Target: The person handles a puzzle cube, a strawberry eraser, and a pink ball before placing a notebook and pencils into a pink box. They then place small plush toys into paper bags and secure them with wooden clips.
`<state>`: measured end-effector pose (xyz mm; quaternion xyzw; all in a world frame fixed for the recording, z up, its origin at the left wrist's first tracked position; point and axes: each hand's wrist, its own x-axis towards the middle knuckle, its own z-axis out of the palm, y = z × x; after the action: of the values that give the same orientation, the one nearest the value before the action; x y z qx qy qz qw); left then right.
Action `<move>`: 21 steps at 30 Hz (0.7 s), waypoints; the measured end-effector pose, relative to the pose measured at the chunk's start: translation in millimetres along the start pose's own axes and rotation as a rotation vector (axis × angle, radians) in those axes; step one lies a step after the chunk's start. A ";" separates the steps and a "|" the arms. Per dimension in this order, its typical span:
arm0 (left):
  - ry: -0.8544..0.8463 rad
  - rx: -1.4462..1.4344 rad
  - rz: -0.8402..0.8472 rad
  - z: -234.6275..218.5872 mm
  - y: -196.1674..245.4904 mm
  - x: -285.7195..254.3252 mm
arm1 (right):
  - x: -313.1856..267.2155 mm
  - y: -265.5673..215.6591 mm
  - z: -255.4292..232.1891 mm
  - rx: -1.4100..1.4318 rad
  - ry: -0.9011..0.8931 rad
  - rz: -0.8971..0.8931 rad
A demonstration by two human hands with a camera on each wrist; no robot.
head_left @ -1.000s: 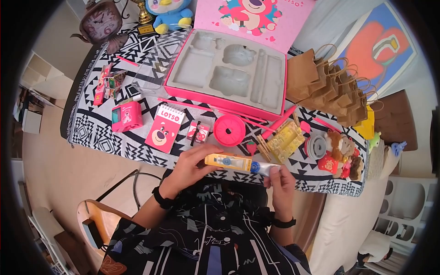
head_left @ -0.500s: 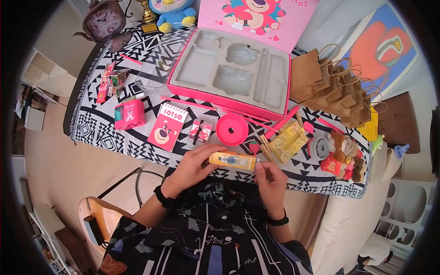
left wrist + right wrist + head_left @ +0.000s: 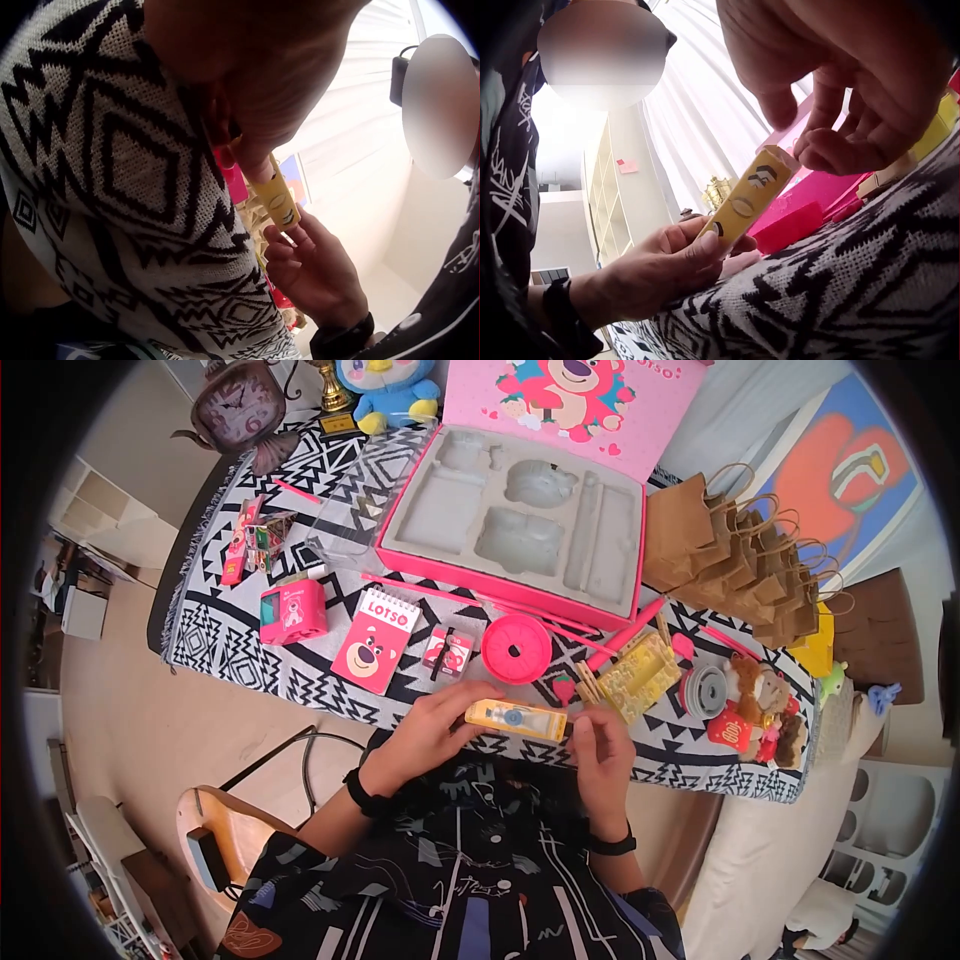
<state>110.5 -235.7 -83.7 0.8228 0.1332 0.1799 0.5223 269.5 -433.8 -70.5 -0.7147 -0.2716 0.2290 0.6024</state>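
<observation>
My left hand (image 3: 430, 725) pinches one end of a slim yellow box (image 3: 520, 720) above the table's front edge. Through the box's clear window a blue and white piece shows in the head view. Printed face marks cover the yellow side (image 3: 742, 202) in the right wrist view. My right hand (image 3: 600, 750) is at the box's other end, fingertips right by it. In the right wrist view the thumb (image 3: 780, 112) stands apart from the box, and the other fingers bend loosely near its end.
Behind the hands lie a pink round dish (image 3: 516, 649), a LOTSO notepad (image 3: 376, 642), a small black-banded pack (image 3: 447, 653) and a yellow rack (image 3: 640, 680). Farther back stands an open pink box (image 3: 510, 595) with a grey moulded insert. Brown paper bags (image 3: 735, 560) stand at right.
A clear piece with a blue part, sticking out of the yellow box's right end earlier, has slid back in. The right hand moved left with it, then its thumb came away from the end.
</observation>
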 end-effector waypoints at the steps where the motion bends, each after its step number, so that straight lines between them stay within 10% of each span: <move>1: -0.008 0.009 -0.007 0.2 0.2 -0.6 | -0.1 -16.3 6.7 0.122 0.050 0.044; 5: -0.035 0.058 0.058 -2.9 7.5 2.8 | -2.1 -8.4 -0.1 0.159 -0.188 0.170; 14: 0.255 -0.024 -0.116 -11.3 62.1 10.3 | 1.5 -22.8 26.5 0.420 -0.069 0.130; 21: -0.023 0.777 0.230 -44.0 82.4 17.6 | 11.0 -24.6 27.9 0.412 -0.231 0.088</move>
<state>109.8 -227.4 11.0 0.9705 0.0923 0.1642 0.1505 256.7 -402.8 -51.0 -0.5567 -0.2549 0.3859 0.6901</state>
